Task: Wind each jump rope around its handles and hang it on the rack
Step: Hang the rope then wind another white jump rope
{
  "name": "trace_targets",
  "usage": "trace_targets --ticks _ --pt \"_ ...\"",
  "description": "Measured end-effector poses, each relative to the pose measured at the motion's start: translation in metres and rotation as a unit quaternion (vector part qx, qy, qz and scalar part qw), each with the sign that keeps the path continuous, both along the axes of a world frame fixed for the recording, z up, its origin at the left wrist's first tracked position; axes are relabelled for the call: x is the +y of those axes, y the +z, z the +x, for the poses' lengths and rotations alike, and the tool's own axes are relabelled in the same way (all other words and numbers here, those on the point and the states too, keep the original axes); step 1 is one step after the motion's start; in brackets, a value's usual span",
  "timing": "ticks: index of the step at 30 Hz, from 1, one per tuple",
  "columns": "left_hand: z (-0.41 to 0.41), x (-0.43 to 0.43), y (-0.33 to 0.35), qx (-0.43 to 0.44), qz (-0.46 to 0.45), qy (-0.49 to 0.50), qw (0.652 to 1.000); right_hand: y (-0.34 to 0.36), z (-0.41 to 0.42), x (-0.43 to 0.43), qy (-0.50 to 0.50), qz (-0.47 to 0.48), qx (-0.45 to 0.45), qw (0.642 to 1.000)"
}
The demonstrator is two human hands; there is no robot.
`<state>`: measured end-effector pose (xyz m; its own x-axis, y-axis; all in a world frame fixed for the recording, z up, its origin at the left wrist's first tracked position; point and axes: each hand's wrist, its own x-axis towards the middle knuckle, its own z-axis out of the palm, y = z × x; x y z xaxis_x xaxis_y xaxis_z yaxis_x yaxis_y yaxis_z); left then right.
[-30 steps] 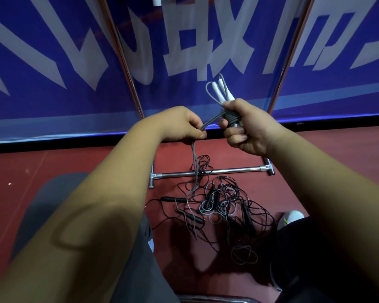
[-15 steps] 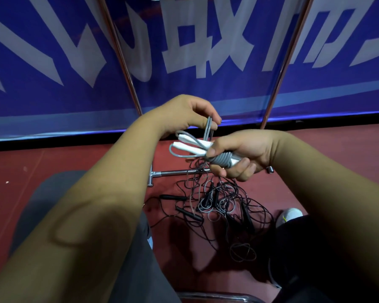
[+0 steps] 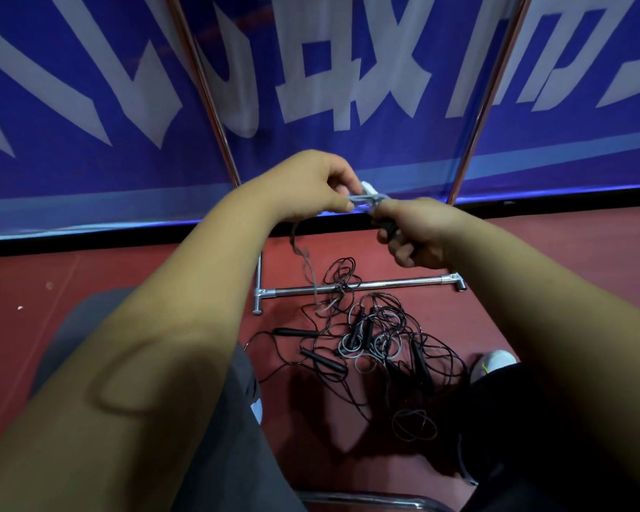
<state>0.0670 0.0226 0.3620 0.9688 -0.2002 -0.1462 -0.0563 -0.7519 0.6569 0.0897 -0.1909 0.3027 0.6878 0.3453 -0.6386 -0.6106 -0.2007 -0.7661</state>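
Note:
My right hand grips the white handles of a grey jump rope, with cord wound round them. My left hand pinches the grey cord right beside the handles. The loose end of that cord hangs down from my left hand to the floor. A tangled pile of black and grey jump ropes with black handles lies on the red floor below my hands. The metal rack's base bar and two slanted uprights stand behind the pile.
A blue banner with large white characters runs along the back behind the rack. My knees in dark trousers frame the pile, and a white shoe sits at the right. A chair edge shows at the bottom.
Both hands have risen and moved away from me. The handles have swung from lying sideways to pointing away, and my left hand has carried the cord round them.

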Motion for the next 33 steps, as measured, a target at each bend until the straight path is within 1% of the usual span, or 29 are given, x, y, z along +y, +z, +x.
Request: trace_targets --ticks 2,3,6,8,10,12,14,16,18,21,22,23,25,26,27,29,31,33 --pt "0.0 0.001 -0.006 0.03 0.053 0.012 0.998 0.0 0.001 0.002 -0.034 0.039 -0.017 0.999" --pt "-0.001 0.001 -0.008 0.051 0.061 0.013 0.997 0.002 0.0 0.003 -0.037 0.056 -0.023 0.997" --pt "-0.004 -0.001 -0.016 0.14 0.007 0.038 0.989 0.012 -0.005 0.005 -0.022 0.095 -0.023 0.995" --pt "-0.007 -0.007 -0.021 0.199 -0.029 0.066 0.977 0.014 -0.009 0.008 -0.023 0.102 -0.029 0.994" --pt "-0.009 -0.013 -0.024 0.222 -0.065 0.079 0.97 0.014 -0.01 0.01 -0.038 0.105 -0.036 0.993" --pt "-0.008 -0.014 -0.021 0.21 -0.137 0.087 0.964 0.013 -0.008 0.01 -0.065 0.107 -0.033 0.992" --pt "-0.005 -0.008 -0.017 0.166 -0.19 0.079 0.964 0.012 -0.004 0.008 -0.093 0.111 -0.029 0.989" --pt "-0.003 -0.003 -0.013 0.116 -0.215 0.059 0.968 0.013 -0.002 0.005 -0.105 0.115 -0.03 0.987" --pt "-0.002 -0.001 -0.012 0.083 -0.23 0.04 0.969 0.014 -0.002 0.005 -0.109 0.123 -0.03 0.986" --pt "-0.003 -0.003 -0.008 0.071 -0.234 0.034 0.969 0.015 -0.001 0.006 -0.113 0.133 -0.024 0.984" --pt "-0.004 -0.003 -0.006 0.068 -0.226 0.035 0.971 0.016 0.0 0.004 -0.112 0.136 -0.022 0.984" --pt "-0.005 -0.003 -0.005 0.061 -0.196 0.033 0.978 0.017 0.001 0.003 -0.111 0.14 -0.02 0.984" --pt "-0.008 -0.001 -0.005 0.042 -0.093 0.02 0.995 0.023 0.001 0.0 -0.1 0.157 -0.016 0.982" --pt "-0.008 0.0 -0.008 0.043 -0.054 0.014 0.997 0.028 0.0 -0.001 -0.088 0.171 -0.015 0.981" --pt "-0.008 -0.001 -0.01 0.05 -0.037 0.015 0.998 0.032 -0.001 -0.001 -0.076 0.184 -0.015 0.98" --pt "-0.007 -0.002 -0.013 0.05 -0.019 0.024 0.998 0.039 -0.003 -0.002 -0.055 0.184 -0.023 0.981" --pt "-0.004 0.0 -0.014 0.043 -0.007 0.027 0.999 0.041 -0.003 -0.003 -0.03 0.158 -0.041 0.986" --pt "-0.003 0.004 -0.015 0.057 -0.037 0.022 0.997 0.042 -0.005 -0.004 -0.015 0.141 -0.051 0.989"
